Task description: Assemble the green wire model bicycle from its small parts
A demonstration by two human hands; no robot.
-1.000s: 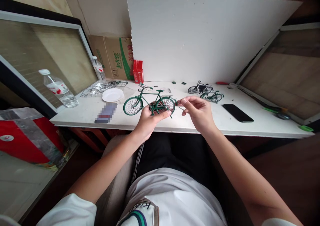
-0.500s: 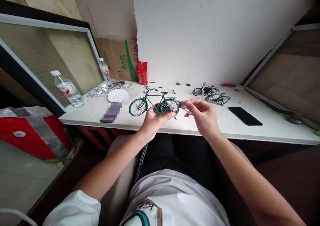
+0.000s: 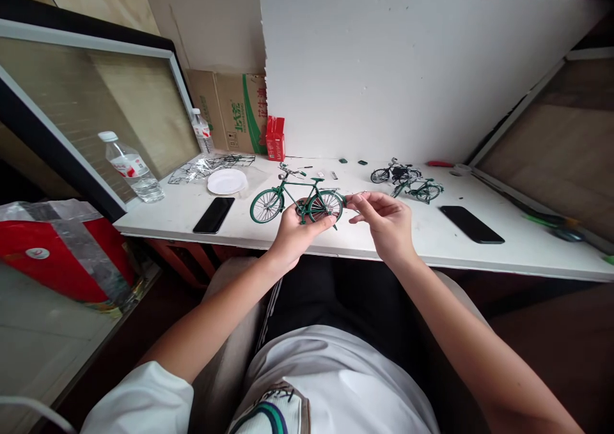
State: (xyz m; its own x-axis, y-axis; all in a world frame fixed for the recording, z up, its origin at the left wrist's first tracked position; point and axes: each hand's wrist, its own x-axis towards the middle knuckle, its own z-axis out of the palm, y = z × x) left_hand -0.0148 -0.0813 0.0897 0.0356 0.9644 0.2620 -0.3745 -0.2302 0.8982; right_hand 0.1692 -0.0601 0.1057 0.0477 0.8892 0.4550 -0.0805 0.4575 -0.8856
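Note:
My left hand (image 3: 293, 239) is closed around the lower rear of a green model bicycle (image 3: 301, 183). Its thumb lies across the bottom of the back wheel, and the bicycle is upright above the table's front part, handlebars to the left. At the tip of the rear mudguard, the thumb and forefinger of my right hand (image 3: 387, 223) are pinched together. Whatever is between those fingertips is too small to make out. Behind my right hand stand a second green model bicycle (image 3: 424, 191) and a black model bicycle (image 3: 398, 172).
The white table (image 3: 268, 242) carries a phone (image 3: 213, 215) on the left and another phone (image 3: 472, 224) on the right. Left and back are a white plate (image 3: 227, 181), a water bottle (image 3: 132, 170), plastic part frames (image 3: 230, 160) and a small red box (image 3: 275, 139). A white board (image 3: 407, 69) stands behind.
My right fingers have shifted slightly left, closer against the rear mudguard. A thin piece seen below them earlier no longer shows. The left phone's screen went from pixelated to black.

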